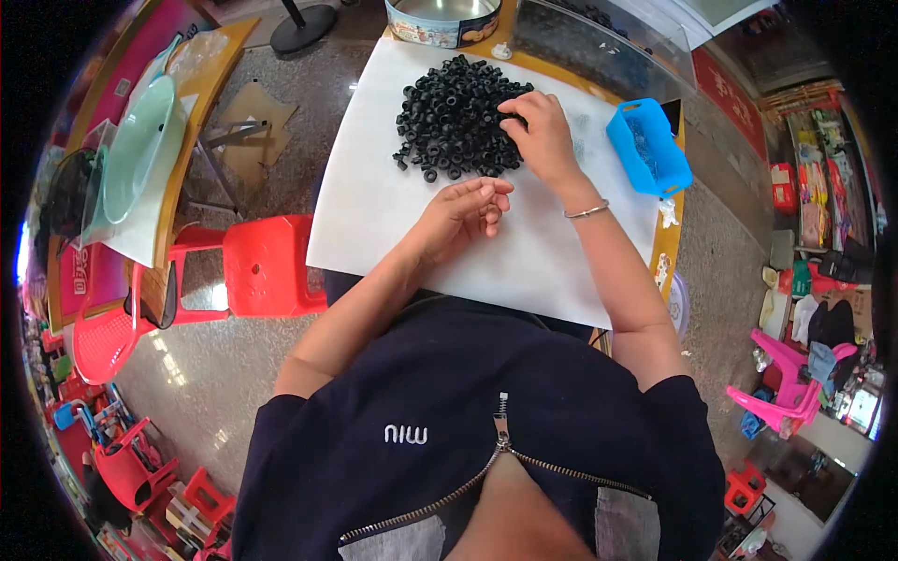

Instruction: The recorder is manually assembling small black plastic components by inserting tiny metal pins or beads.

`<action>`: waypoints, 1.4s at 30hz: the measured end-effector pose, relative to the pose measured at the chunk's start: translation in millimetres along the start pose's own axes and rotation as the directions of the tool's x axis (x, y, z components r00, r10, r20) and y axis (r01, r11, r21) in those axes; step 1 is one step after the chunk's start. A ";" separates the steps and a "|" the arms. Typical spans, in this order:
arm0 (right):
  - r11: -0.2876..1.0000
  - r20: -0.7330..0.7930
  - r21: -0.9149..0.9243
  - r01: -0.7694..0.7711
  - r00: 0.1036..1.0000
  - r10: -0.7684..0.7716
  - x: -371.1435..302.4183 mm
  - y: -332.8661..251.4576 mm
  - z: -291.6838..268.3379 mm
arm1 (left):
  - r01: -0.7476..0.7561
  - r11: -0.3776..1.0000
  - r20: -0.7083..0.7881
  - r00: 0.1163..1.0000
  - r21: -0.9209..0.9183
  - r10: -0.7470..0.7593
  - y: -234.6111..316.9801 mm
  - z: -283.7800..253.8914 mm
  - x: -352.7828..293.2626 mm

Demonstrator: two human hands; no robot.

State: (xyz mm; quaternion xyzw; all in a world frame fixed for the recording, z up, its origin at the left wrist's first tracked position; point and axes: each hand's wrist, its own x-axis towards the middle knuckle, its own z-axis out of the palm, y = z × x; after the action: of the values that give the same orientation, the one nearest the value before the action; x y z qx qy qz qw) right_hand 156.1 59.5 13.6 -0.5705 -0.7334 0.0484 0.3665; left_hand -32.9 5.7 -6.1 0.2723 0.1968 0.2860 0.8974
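Observation:
A heap of small black ring-shaped parts (454, 107), like rubber grommets, lies on a white sheet (374, 215) on the table. At the heap's right edge is my right hand (543, 140), its fingers bent and drawn together; whatever is between the fingertips is hidden. My left hand (460, 217) rests just below the heap, palm partly up. Its fingers are curled in with the thumb against them, and I cannot make out anything in them. A blue plastic basket (669, 161) stands right of my right hand, with small thin pieces inside that are hard to tell.
A round tin (444, 30) and a clear plastic box (599, 47) stand along the table's far edge. To the left are a red stool (271, 266) and a side table with a pale green basin (140, 150). A pink chair (790, 383) is at the right.

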 end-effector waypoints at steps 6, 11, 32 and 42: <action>0.996 0.019 -0.013 -0.086 0.996 0.086 0.1 3.7 13.1 | -0.002 1.000 0.007 1.000 -0.010 0.002 0.9 -1.3 -0.3; 0.791 0.114 0.504 -0.346 0.935 0.337 -27.7 -25.4 -12.7 | -0.029 0.997 0.003 1.000 -0.067 0.029 -2.1 -6.6 1.3; 0.775 0.033 0.560 -0.293 0.943 0.332 -87.2 -68.0 -23.0 | -0.173 0.983 -0.146 0.976 -0.066 0.162 -11.6 -3.4 6.5; 0.634 0.133 0.663 -0.399 0.896 0.424 -76.3 -67.9 -22.4 | -0.127 0.988 -0.094 0.988 -0.082 0.119 -10.7 -5.1 6.6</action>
State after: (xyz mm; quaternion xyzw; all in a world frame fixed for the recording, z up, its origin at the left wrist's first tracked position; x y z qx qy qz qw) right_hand 121.1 -38.3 26.3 -0.5506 -0.5090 0.3827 0.5397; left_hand -26.2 4.3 -17.8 0.2312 0.2067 0.3612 0.8794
